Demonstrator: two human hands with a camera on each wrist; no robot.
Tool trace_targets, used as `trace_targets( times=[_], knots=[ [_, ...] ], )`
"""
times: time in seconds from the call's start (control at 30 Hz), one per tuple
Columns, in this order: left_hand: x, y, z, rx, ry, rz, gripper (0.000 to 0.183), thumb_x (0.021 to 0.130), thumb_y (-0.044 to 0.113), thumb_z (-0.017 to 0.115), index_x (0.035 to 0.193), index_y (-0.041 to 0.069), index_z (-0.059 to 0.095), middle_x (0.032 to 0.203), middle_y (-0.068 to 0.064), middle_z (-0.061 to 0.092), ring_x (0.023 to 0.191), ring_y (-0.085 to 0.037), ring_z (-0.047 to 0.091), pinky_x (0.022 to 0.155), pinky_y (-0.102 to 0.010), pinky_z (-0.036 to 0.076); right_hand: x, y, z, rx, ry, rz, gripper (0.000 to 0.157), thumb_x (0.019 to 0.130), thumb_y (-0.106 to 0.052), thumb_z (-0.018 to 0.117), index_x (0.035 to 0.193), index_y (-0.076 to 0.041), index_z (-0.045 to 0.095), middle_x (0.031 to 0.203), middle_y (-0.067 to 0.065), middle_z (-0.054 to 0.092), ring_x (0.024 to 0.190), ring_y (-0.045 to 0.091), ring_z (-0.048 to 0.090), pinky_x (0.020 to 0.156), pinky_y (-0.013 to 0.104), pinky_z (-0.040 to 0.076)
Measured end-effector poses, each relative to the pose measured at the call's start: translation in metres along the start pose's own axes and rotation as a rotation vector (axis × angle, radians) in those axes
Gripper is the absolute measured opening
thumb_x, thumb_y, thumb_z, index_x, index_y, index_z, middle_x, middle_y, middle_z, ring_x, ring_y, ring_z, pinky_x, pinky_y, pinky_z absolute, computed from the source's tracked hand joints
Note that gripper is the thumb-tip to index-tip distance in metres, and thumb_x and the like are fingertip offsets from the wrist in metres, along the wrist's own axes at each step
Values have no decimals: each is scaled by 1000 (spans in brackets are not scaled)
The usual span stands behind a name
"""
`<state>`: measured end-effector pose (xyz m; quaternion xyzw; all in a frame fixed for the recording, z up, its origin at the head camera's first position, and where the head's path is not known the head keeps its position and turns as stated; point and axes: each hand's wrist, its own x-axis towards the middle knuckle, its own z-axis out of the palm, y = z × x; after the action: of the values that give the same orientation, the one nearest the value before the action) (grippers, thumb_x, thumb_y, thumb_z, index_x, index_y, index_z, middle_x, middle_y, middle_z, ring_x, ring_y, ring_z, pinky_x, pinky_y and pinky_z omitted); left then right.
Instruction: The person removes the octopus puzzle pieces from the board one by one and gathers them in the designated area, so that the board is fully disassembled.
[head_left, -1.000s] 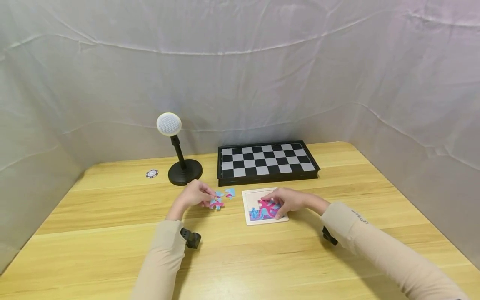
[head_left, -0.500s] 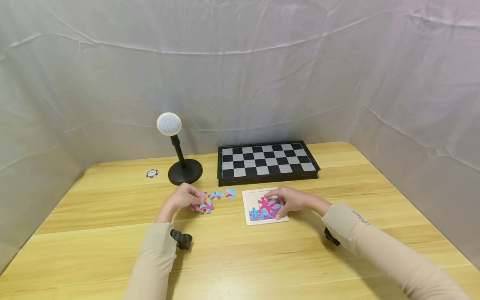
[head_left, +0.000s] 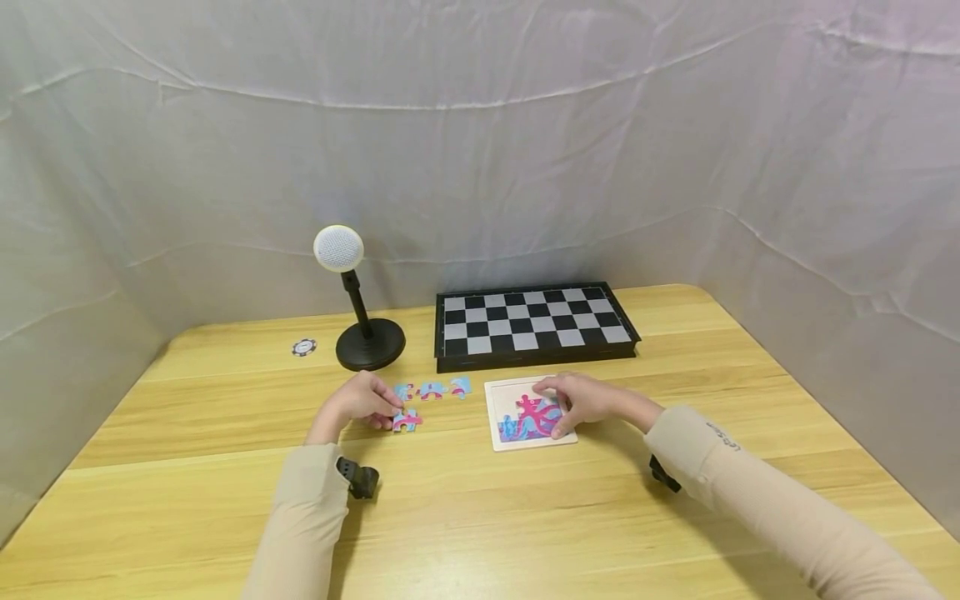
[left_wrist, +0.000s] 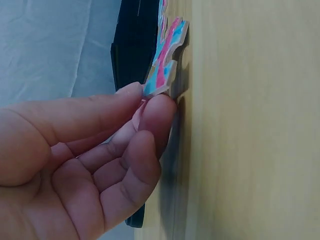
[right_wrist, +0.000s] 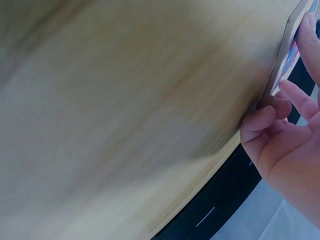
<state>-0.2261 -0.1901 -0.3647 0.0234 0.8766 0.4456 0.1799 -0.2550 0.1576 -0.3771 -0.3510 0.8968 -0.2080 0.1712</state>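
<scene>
A blue-and-pink jigsaw piece [head_left: 407, 420] is pinched by its left side between the thumb and index finger of my left hand [head_left: 365, 399]. The left wrist view has this hand [left_wrist: 100, 145] holding the piece tilted close over the wood. Behind it lie 3 more pieces, the middle jigsaw piece [head_left: 431, 391] among them. My right hand [head_left: 583, 402] rests on the right side of a white-framed puzzle board [head_left: 492, 412], thumb on the pink octopus picture [head_left: 534, 414]. In the right wrist view, that hand's [right_wrist: 290, 130] outer fingers bend against the board's edge.
At the back stands a black-and-white checkered board box [head_left: 536, 325]. Left of it is a round-headed microphone-like stand [head_left: 366, 333] on a black base, with a poker chip [head_left: 303, 347] beside it. Grey cloth [head_left: 480, 167] hangs round the wooden table [head_left: 480, 517].
My left hand has moved left and slightly nearer with the pinched piece, uncovering the leftmost piece behind it. The right hand has barely shifted on the board.
</scene>
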Motion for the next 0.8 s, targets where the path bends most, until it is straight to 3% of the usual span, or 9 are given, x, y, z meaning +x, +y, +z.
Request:
trace_targets(
  times=[0.33, 0.6, 0.8],
  knots=[
    [0, -3, -3, 7, 11, -38, 9, 79, -8, 58, 86, -11, 64, 60, -8, 61, 50, -12, 55, 51, -25, 47, 0, 1, 1, -16, 5, 2, 70, 67, -27, 77, 124, 1, 47, 78, 1, 48, 72, 14, 41, 67, 27, 37],
    [-2, -3, -8, -59, 10, -39, 15, 79, -8, 57, 93, -15, 59, 66, -12, 62, 53, -16, 58, 56, -31, 51, -2, 0, 0, -4, 3, 4, 68, 69, -26, 77, 123, 2, 48, 78, 0, 47, 71, 14, 41, 66, 27, 37],
    [-2, 0, -8, -30, 40, -40, 14, 81, -1, 60, 90, -12, 61, 67, -11, 63, 54, -16, 58, 56, -30, 50, -3, 3, -1, 18, 2, -16, 67, 70, -24, 76, 123, 3, 47, 77, 0, 48, 70, 13, 41, 66, 27, 38]
  ],
)
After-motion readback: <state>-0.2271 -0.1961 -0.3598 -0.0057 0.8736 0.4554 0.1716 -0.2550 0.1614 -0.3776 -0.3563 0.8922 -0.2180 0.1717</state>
